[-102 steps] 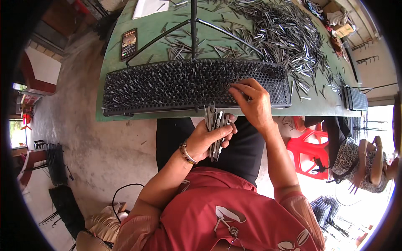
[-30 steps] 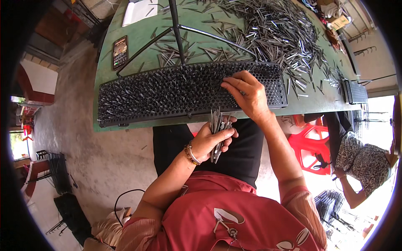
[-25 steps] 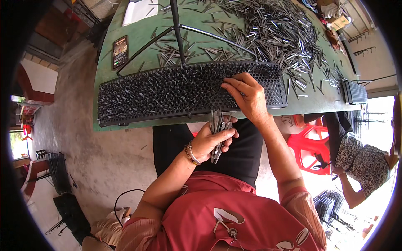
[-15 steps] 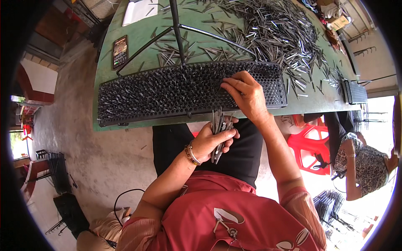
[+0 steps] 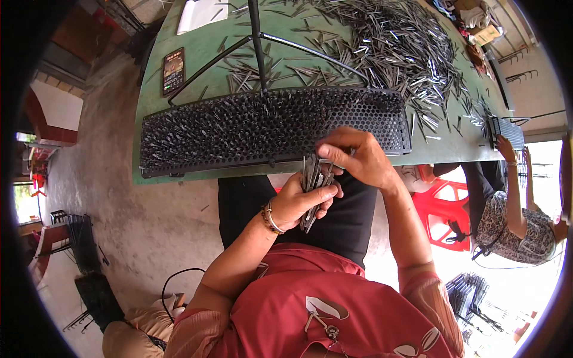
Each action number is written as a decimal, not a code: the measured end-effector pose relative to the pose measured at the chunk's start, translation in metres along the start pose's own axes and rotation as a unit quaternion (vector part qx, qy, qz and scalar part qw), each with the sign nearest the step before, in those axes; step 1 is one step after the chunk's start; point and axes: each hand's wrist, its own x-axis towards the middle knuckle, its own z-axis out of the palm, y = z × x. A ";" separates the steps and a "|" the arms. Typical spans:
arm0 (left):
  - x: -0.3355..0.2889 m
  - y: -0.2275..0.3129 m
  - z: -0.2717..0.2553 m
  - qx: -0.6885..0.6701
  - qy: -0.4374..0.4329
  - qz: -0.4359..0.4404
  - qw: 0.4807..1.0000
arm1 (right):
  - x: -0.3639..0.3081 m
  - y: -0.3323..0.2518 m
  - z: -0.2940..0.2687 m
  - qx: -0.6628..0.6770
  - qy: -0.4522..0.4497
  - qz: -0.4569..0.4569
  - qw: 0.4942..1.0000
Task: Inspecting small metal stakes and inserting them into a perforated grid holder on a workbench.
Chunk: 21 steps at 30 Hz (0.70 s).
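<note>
My left hand (image 5: 292,203) is closed around a bundle of thin dark metal strips (image 5: 311,179), held below the table's near edge. My right hand (image 5: 361,158) is beside the upper end of this bundle, thumb and fingers bent together there; whatever they pinch is too small to make out. Just beyond both hands lies a long black perforated rack (image 5: 391,126) at the table edge. Upright dark strips (image 5: 227,128) crowd its holes on the left and middle, while many holes at its right end show bare.
A large heap of loose strips (image 5: 406,48) covers the far right of the green table (image 5: 197,77). A phone (image 5: 173,71) and white paper (image 5: 200,15) lie at the left. Black rods (image 5: 259,53) rise from the rack. To the right are a red stool (image 5: 439,209) and another person (image 5: 519,232).
My right hand has come back from the rack's holes to the bundle in my left hand. The left hand stays nearly still. At the right, the other person's hands have reached a small rack.
</note>
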 end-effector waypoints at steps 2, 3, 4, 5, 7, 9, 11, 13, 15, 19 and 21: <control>0.001 0.002 0.001 0.052 -0.020 -0.018 0.998 | -0.004 -0.005 0.000 0.081 -0.026 0.072 0.994; 0.002 0.002 0.002 0.052 -0.021 -0.018 0.998 | -0.005 -0.006 -0.001 0.131 -0.041 0.120 0.983; 0.002 0.003 0.002 0.056 -0.032 -0.022 0.998 | -0.006 -0.007 -0.001 0.181 -0.055 0.168 0.968; 0.002 0.003 0.003 0.060 -0.043 -0.026 0.997 | -0.006 -0.007 -0.001 0.181 -0.054 0.168 0.968; 0.003 0.003 0.002 0.056 -0.041 -0.027 0.997 | -0.008 -0.005 -0.001 0.223 -0.002 0.208 0.952; 0.004 0.002 0.002 0.052 -0.040 -0.029 0.997 | -0.007 0.005 0.000 0.189 0.041 0.172 0.966; 0.005 0.001 0.000 0.036 -0.028 -0.037 0.998 | -0.001 0.009 -0.001 0.189 0.110 0.133 0.967; 0.005 0.001 -0.001 0.029 -0.022 -0.037 0.999 | 0.005 0.005 -0.002 0.164 0.142 0.129 0.968; 0.005 0.000 -0.003 0.023 -0.016 -0.039 0.999 | 0.012 0.007 -0.001 0.149 0.179 0.114 0.966; 0.003 -0.003 -0.004 0.022 -0.003 -0.042 0.999 | 0.022 0.007 0.008 0.100 0.224 0.090 0.965; 0.003 -0.004 -0.004 0.025 -0.002 -0.044 0.999 | 0.023 0.013 0.013 0.055 0.253 0.060 0.964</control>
